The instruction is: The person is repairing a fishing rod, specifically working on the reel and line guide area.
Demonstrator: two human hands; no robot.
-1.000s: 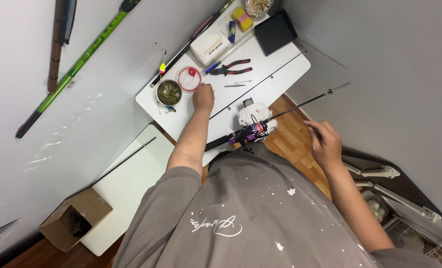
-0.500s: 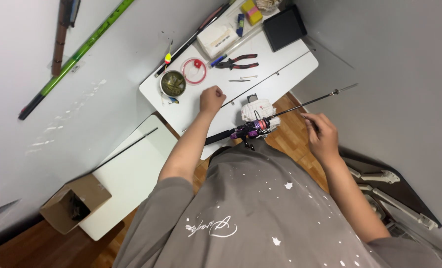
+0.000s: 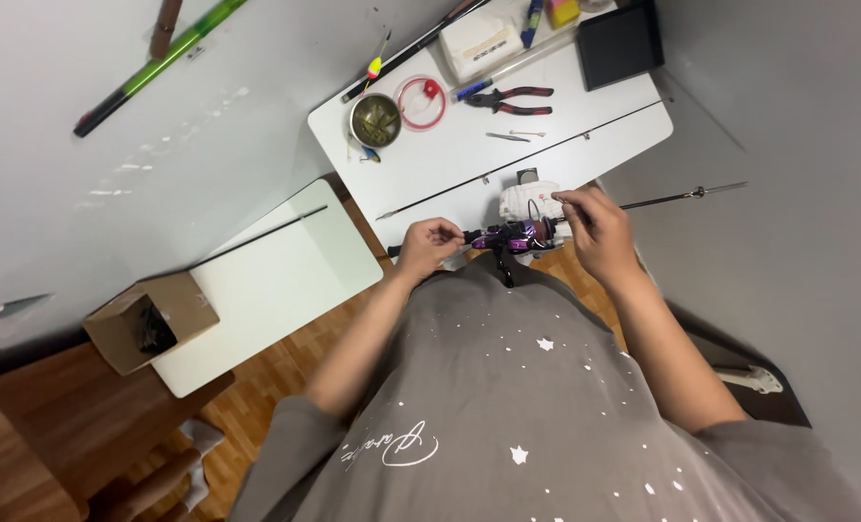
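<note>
1. Gripping the dark fishing rod handle (image 3: 450, 238), left hand (image 3: 429, 246) is closed round it, having come back from the white table (image 3: 430, 174).
2. Purple spinning reel (image 3: 516, 235) sits between both hands.
3. Right hand (image 3: 595, 227) now pinches at the reel, fingers nearly shut; line not visible.

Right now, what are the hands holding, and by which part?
The left hand grips the fishing rod at its handle, just behind the purple reel. The right hand pinches something at the reel, too small to tell.
</note>
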